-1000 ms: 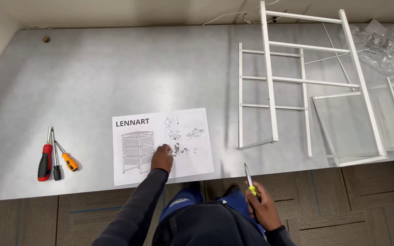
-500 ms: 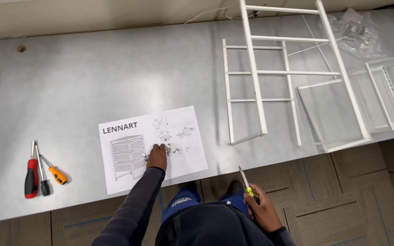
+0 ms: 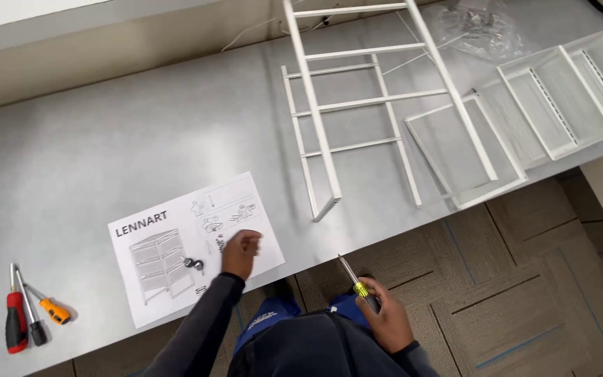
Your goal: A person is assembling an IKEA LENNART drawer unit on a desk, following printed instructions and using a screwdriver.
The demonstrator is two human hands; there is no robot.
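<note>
While the right hand point(image 3: 385, 322) grips a screwdriver point(image 3: 354, 280), left hand point(image 3: 240, 253) on the instruction sheet point(image 3: 193, 244), fingers curled together.

The left hand point(image 3: 240, 253) reaches forward on a dark-sleeved arm, its fingers curled loosely inward toward the palm, knuckles up and blurred. The right hand point(image 3: 384, 322) sits lower and closer to the body, its wrist bent and fingers wrapped closed in a grip. The two hands are well apart, the left arm stretched out and the right elbow tucked in.
</note>
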